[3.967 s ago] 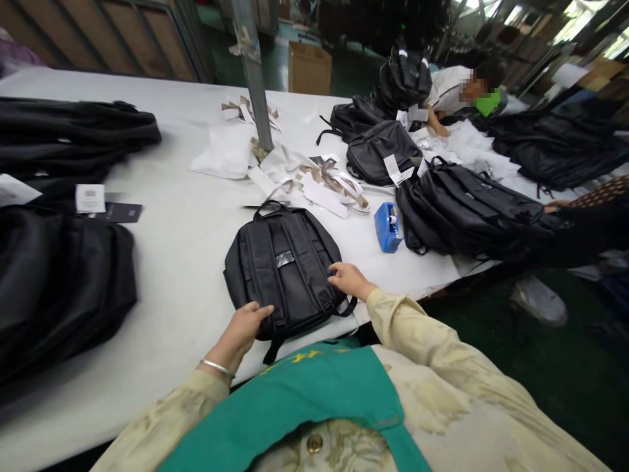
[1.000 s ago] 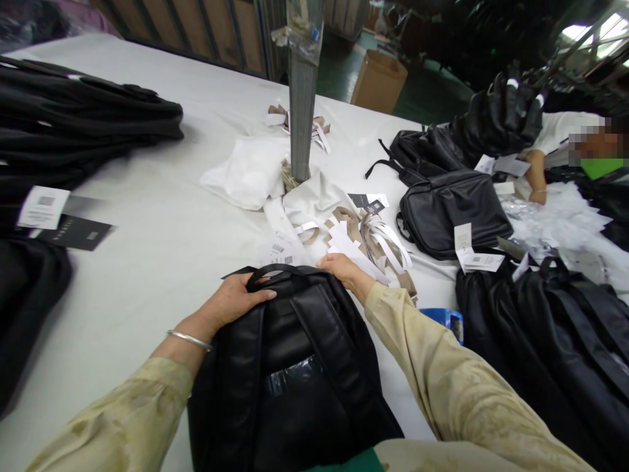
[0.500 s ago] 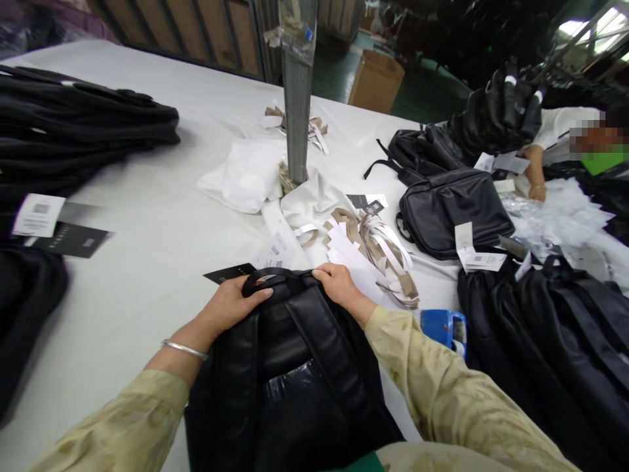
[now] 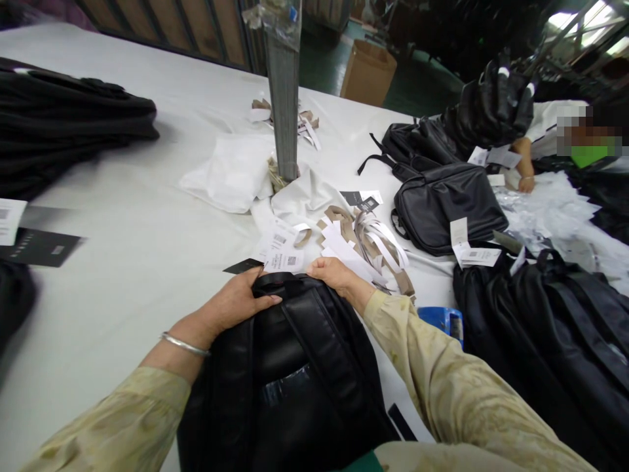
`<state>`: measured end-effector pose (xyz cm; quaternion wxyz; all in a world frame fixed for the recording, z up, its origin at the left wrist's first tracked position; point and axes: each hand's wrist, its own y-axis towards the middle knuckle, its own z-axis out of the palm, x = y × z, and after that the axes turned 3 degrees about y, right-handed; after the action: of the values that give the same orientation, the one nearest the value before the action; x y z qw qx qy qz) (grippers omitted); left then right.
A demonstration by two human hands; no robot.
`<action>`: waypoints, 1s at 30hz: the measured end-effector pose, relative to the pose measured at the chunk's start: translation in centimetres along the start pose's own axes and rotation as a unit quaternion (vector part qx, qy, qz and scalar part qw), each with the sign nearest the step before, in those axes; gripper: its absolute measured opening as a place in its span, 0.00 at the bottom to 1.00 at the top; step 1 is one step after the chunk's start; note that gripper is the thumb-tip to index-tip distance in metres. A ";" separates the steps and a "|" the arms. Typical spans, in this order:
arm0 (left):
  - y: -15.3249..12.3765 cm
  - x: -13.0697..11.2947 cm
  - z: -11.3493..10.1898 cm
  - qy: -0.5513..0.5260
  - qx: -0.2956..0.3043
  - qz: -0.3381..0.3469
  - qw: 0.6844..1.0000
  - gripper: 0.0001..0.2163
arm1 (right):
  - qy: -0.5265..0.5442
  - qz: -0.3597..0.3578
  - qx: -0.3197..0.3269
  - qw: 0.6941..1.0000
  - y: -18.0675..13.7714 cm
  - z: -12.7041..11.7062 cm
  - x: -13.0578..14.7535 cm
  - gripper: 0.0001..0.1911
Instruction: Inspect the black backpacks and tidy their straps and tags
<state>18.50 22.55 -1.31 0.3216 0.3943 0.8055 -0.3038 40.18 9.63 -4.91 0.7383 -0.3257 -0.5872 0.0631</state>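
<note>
A black backpack (image 4: 289, 367) lies in front of me with its shoulder straps facing up. My left hand (image 4: 240, 295), with a silver bangle at the wrist, is closed on the top edge beside the carry handle (image 4: 271, 280). My right hand (image 4: 331, 272) pinches the top edge to the right of the handle; its fingertips are partly hidden. Just beyond the top edge lie white printed tags (image 4: 282, 252) and a black tag (image 4: 243, 265), close to my left fingers.
Stacked black bags lie at left (image 4: 73, 124); more backpacks (image 4: 540, 328) are at right. A post (image 4: 284, 111) rises from the table, near paper strips (image 4: 383, 249). A blue tape dispenser (image 4: 442, 321) sits by my right sleeve. A co-worker's hand (image 4: 525, 182) is at far right.
The view has shifted slightly to the right. Both hands keep hold of the backpack's top edge, and the white tags beyond it show more fully. The handle loop looks flatter.
</note>
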 end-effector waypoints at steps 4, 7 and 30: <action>0.3 -0.9 -0.7 0.036 0.052 -0.019 0.998 0.17 | -0.049 -0.032 0.001 0.998 -0.3 -0.1 0.4 0.11; -0.1 -1.3 -0.6 0.052 0.070 -0.020 0.996 0.12 | -0.155 -0.141 -0.080 0.974 -1.7 -0.3 1.1 0.10; -0.6 -2.7 -0.3 -0.005 0.056 0.011 0.998 0.12 | -0.095 -0.100 0.013 0.990 -1.0 -2.2 0.4 0.15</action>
<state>19.19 21.28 1.10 0.3063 0.4194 0.7811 -0.3466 42.02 8.10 -4.26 0.6860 -0.2482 -0.6834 0.0269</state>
